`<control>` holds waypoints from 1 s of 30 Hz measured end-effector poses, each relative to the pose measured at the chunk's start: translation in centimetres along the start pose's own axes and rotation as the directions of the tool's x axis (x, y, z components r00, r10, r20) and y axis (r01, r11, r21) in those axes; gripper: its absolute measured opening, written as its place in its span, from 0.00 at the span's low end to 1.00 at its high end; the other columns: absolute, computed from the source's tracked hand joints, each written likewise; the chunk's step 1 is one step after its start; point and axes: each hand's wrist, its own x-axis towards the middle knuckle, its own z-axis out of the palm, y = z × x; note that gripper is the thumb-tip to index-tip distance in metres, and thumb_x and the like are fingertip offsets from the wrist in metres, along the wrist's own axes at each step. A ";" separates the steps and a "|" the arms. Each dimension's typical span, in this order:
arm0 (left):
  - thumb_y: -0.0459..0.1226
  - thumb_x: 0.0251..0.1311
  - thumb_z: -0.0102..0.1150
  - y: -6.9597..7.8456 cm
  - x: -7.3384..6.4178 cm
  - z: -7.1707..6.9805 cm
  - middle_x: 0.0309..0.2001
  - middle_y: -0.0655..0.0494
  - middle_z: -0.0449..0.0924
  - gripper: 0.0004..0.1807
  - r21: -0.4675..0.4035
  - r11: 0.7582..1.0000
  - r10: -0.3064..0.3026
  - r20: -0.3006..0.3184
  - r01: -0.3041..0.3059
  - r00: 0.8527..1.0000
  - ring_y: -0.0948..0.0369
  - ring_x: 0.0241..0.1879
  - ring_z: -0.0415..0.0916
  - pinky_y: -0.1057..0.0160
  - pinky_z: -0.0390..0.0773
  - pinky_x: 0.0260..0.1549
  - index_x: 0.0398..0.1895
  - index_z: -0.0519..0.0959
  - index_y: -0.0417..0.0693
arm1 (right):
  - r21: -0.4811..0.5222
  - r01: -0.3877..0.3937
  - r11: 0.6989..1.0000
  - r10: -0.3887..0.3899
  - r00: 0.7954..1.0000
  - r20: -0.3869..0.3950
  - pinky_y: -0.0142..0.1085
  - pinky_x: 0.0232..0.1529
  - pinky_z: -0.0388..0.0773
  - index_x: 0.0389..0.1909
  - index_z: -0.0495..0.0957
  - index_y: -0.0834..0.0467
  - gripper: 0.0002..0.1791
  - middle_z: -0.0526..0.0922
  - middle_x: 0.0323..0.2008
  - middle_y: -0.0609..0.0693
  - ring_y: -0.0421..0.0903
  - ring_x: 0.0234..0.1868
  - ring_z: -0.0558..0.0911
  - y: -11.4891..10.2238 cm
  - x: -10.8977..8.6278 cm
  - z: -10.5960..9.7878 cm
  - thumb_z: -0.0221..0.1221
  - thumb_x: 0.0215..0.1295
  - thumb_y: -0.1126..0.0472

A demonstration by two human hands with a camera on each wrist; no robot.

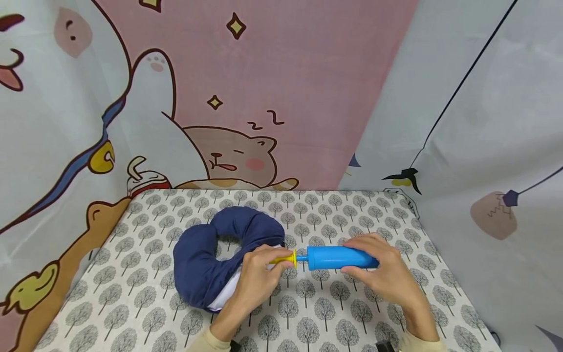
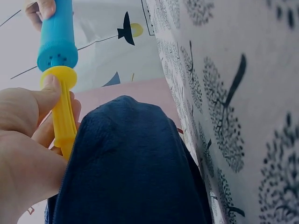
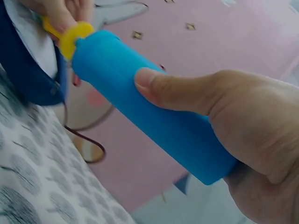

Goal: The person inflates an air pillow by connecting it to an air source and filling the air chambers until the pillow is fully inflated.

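A blue hand air pump [image 1: 334, 257] is held level above the table between my two hands. My left hand [image 1: 257, 274] pinches its yellow end piece [image 2: 64, 114], thumb laid along the ribbed shaft near the round flange. A short stretch of thin blue rod [image 1: 302, 258] shows between flange and barrel. The barrel is gripped by my right hand [image 1: 387, 266], its thumb [image 3: 154, 84] along one side. Behind and beside my left hand lies a navy U-shaped neck pillow [image 1: 198, 264], a white inner part [image 1: 228, 291] showing along its near edge. The yellow piece's far end is hidden.
A cloth [image 1: 154, 313] printed with grey trees covers the table. Cartoon-printed curtains [image 1: 308, 88] stand at the back and both sides. A dark cord [image 3: 88, 140] hangs by the pillow in the right wrist view.
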 end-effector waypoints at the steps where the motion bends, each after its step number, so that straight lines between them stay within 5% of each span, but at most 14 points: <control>1: 0.35 0.56 0.86 0.0 0.0 0.0 0.45 0.50 0.98 0.14 0.001 1.000 -0.005 0.002 0.005 1.000 0.56 0.42 0.94 0.70 0.88 0.36 0.46 0.96 0.46 | 0.004 -0.014 1.000 0.014 1.000 0.005 0.21 0.63 0.73 0.60 0.91 0.44 0.33 0.92 0.58 0.44 0.33 0.60 0.81 0.3 -0.1 -0.4 0.89 0.52 0.60; 18: 0.36 0.55 0.86 -0.3 0.4 -0.5 0.45 0.53 0.98 0.14 0.020 1.000 0.012 -0.006 -0.012 1.000 0.58 0.42 0.93 0.65 0.90 0.39 0.45 0.96 0.47 | 0.032 -0.189 0.981 0.190 0.981 -0.026 0.22 0.59 0.69 0.62 0.91 0.48 0.34 0.91 0.60 0.48 0.28 0.61 0.77 3.8 -2.9 -5.0 0.88 0.52 0.66; 30: 0.35 0.54 0.86 -0.2 0.1 -0.4 0.44 0.53 0.98 0.14 0.018 1.000 -0.008 0.001 0.008 1.000 0.58 0.40 0.92 0.67 0.88 0.37 0.44 0.96 0.46 | 0.060 -0.137 0.989 0.138 0.990 -0.004 0.24 0.60 0.72 0.59 0.92 0.46 0.31 0.91 0.58 0.45 0.30 0.59 0.79 1.8 -1.6 -2.5 0.89 0.51 0.61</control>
